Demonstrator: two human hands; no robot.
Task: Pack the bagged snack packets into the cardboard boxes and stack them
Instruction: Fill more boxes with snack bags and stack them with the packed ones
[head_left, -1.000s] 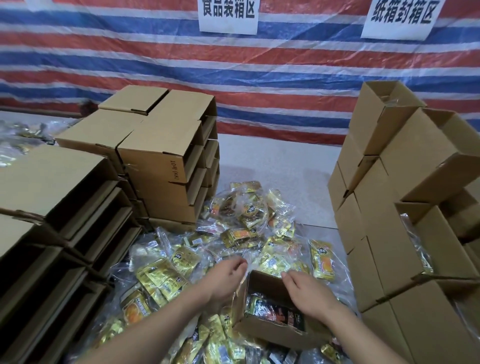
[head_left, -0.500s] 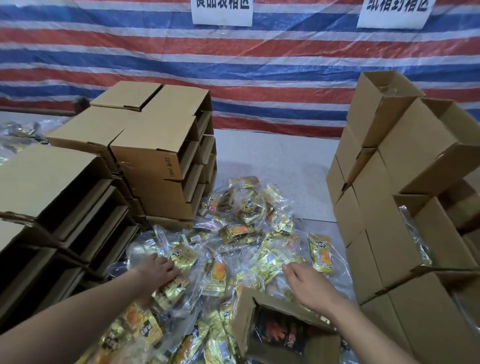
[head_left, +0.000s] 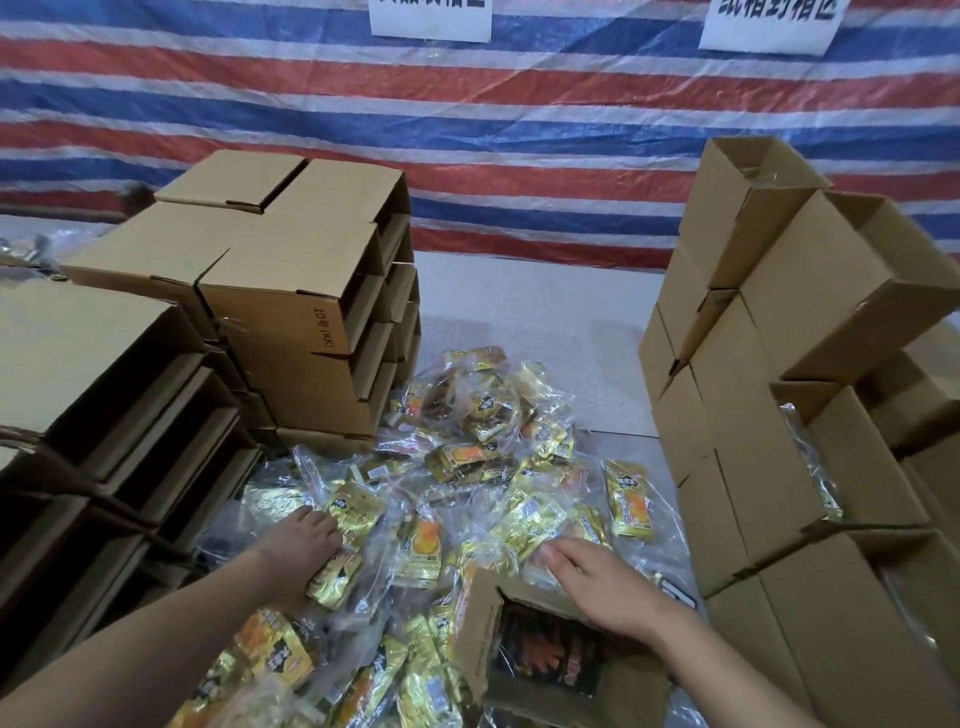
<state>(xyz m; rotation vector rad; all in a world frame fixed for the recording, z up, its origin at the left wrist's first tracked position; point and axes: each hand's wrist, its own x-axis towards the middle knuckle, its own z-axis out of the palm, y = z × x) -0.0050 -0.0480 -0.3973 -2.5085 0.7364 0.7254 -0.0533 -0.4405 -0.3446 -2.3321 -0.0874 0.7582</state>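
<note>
Head view: the left hand grips a clear bag of gold snack packets in the heap; the right hand rests fingers straight — released — over the open brown cardboard box, holding nothing.

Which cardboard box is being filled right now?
The small open box under the right hand, lying among the loose packets; the others sit in stacks.

Two hands, left hand and right hand; two white signs; one open box; dozens of snack packets; many stacked boxes, too many to count.
</note>
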